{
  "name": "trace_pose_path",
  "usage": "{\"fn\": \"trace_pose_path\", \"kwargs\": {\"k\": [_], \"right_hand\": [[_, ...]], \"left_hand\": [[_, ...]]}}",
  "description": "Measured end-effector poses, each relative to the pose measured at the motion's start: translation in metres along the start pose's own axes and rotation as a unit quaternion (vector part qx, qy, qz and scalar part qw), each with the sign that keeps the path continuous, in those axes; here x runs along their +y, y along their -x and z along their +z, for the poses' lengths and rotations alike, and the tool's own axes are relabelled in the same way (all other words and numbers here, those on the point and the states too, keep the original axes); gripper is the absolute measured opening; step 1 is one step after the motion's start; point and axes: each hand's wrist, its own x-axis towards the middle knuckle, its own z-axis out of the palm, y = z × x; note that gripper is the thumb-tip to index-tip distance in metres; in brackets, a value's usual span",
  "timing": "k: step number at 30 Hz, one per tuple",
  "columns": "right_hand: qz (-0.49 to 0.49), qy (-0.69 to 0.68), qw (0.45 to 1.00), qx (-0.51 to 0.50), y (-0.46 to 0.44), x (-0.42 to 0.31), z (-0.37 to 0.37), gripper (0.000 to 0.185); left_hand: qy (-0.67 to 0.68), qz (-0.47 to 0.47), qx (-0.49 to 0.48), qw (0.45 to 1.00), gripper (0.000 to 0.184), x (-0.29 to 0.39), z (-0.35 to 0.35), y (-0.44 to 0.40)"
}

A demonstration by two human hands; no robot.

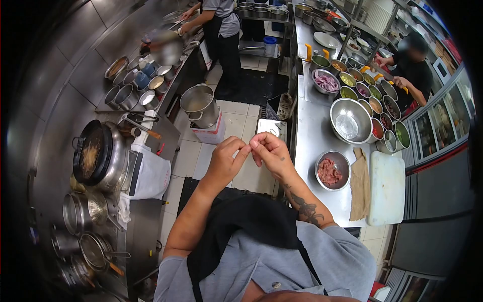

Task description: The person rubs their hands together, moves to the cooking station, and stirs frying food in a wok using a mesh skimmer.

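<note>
Over the tiled floor (pixel 186 166), both hands are up front: left hand (pixel 225 159) and right hand (pixel 270 155) each have thumb and finger pinched, tips meeting in the middle. Honestly can't tell if something tiny's between them. Nearest food is raw-looking meat (pixel 329 173) in a metal bowl (pixel 344 163), right-hand steel counter (pixel 312 132), just beside a brown cloth (pixel 359 191). White cutting board (pixel 387 189) past that.

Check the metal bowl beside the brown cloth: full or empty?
Partly full: the metal bowl holds pink meat, with bare wall showing around it.
</note>
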Motion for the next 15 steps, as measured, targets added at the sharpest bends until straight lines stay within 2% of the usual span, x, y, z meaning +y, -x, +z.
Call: {"fn": "trace_pose_path", "kwargs": {"k": [1,5,6,8,11,15], "right_hand": [[-0.001,-0.002,1.000,0.003,0.000,0.000,-0.001,0.013],[0.002,0.010,1.000,-0.008,0.001,0.000,-0.005,0.012],[-0.036,0.078,0.996,-0.029,0.000,0.002,-0.006,0.010],[-0.116,0.220,0.967,-0.054,0.002,0.003,-0.010,0.008],[-0.209,0.348,0.906,-0.120,0.006,-0.012,-0.016,0.016],[-0.182,0.404,0.883,-0.155,0.015,-0.026,-0.017,0.022]], "left_hand": [[0.007,0.005,0.008,1.000,0.012,0.000,0.000,0.001],[0.179,-0.102,0.027,0.978,0.009,0.000,0.002,0.005],[0.212,-0.116,0.011,0.970,0.009,0.001,-0.001,0.005],[0.242,-0.137,-0.045,0.959,0.011,0.002,-0.008,0.005],[0.244,-0.162,-0.152,0.944,0.012,-0.002,-0.017,0.010],[0.250,-0.232,-0.244,0.908,0.013,-0.012,-0.027,0.017]]}}
